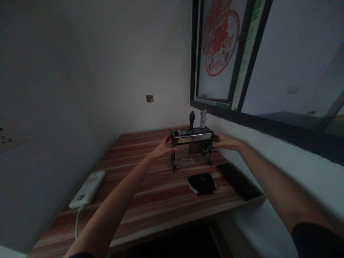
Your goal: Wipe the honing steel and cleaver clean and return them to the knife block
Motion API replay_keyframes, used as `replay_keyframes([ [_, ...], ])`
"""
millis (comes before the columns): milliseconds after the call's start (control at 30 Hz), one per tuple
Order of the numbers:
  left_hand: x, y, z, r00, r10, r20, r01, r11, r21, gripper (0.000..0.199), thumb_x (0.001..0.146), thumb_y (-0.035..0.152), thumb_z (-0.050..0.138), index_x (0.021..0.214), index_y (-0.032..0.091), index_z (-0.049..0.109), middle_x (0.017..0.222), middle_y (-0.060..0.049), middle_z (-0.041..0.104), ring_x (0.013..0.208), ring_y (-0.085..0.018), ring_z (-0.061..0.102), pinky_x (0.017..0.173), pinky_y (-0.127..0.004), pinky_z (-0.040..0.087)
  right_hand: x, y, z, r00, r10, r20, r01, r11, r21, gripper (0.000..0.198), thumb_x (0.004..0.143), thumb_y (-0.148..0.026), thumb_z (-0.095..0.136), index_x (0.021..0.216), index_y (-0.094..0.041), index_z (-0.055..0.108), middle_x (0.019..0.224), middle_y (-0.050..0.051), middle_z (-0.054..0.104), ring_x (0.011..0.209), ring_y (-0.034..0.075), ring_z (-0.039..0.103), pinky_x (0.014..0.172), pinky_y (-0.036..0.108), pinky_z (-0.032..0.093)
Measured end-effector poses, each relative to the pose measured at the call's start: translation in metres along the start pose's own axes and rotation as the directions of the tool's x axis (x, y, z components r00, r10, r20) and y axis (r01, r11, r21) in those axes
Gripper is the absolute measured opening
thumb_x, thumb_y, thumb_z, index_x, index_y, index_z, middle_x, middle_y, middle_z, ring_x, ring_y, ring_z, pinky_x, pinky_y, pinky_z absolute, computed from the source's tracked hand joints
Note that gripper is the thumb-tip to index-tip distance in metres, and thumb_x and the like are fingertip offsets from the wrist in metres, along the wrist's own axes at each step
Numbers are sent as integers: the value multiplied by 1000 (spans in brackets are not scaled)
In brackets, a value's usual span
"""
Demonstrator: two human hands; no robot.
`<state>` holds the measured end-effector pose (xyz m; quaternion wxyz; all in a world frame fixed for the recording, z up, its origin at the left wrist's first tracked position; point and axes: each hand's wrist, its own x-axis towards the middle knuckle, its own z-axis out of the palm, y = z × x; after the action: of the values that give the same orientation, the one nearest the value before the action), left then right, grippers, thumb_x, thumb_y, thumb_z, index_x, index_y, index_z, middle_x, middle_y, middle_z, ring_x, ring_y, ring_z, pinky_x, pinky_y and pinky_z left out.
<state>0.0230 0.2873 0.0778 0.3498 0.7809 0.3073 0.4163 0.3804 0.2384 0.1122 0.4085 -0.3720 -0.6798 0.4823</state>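
Observation:
A clear-sided knife holder [193,138] with a black frame, a metal-looking top and small black feet stands on the wooden table. A black handle [191,120] and a whitish handle [203,118] stick up from its top. Dim shapes, one of them dark and broad, show through the front panel. At the holder's left end, my left hand [162,147] has its thumb and fingers curved around the edge. My right hand [226,142] grips the opposite end, some of its fingers hidden behind the frame.
In front of the holder lies a black folded cloth item [202,183]. A black phone-like slab [239,181] rests along the table's right edge. To the left are a white power bank [88,189] and its cable [77,220]. Walls and a dark-framed window [231,107] border the wooden table [158,200].

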Motion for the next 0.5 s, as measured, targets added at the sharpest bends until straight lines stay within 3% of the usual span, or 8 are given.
replay_keyframes([
  [233, 5, 4, 3, 999, 24, 41, -21, 996, -83, 83, 66, 27, 77, 137, 14, 35, 144, -18, 40, 130, -25, 42, 109, -40, 33, 16, 3, -7, 990, 110, 94, -116, 991, 69, 55, 57, -13, 76, 110, -17, 63, 111, 11, 67, 97, 19, 65, 86, 34, 52],
  [500, 3, 8, 3, 999, -10, 34, 13, 998, -64, 77, 64, 31, 79, 131, 14, 44, 139, -17, 47, 127, -28, 46, 107, -44, 35, 22, 6, -9, 985, 152, 86, -162, 979, 125, 67, 53, -9, 78, 117, -19, 60, 122, 11, 62, 110, 24, 60, 98, 41, 44],
])
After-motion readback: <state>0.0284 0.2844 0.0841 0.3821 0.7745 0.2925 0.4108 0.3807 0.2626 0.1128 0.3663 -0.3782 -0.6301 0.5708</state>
